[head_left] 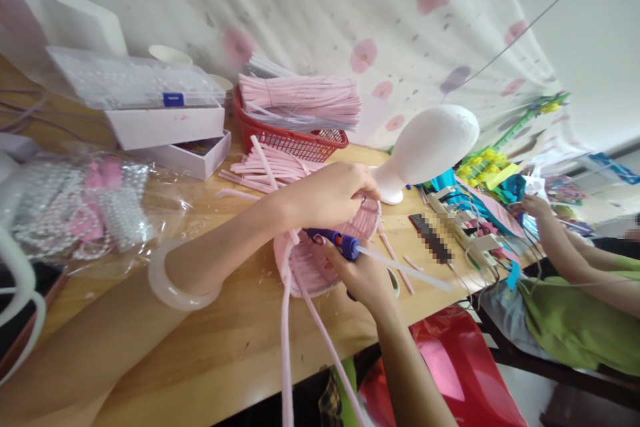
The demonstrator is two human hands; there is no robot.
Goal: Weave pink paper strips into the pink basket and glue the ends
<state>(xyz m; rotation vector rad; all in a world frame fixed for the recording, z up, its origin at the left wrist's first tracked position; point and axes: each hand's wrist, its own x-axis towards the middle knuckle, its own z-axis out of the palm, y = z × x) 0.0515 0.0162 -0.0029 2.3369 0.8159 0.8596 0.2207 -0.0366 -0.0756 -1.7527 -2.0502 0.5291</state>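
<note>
A pink woven piece [310, 270], rounded and hollow like a small basket or a hat, rests on the wooden table below my hands. My left hand [337, 195] reaches across it with fingers curled over its far rim; some fingertips are hidden behind the rim. In my right hand [367, 280] is a blue glue gun [330, 238], its nozzle end pointing into the woven piece and a translucent glue stick [405, 268] jutting from its back. Long pink fuzzy strips [286, 353] hang from the woven piece over the table's near edge.
Behind stands a red basket [300, 145] stacked with pink stem bundles [305, 97]. A white foam head form [435, 140] is beyond my left hand. Bagged bead strings [75, 207] and boxes [165, 125] sit left. Right are a power strip [480, 250], a red stool [460, 367] and a co-worker's arm [565, 247].
</note>
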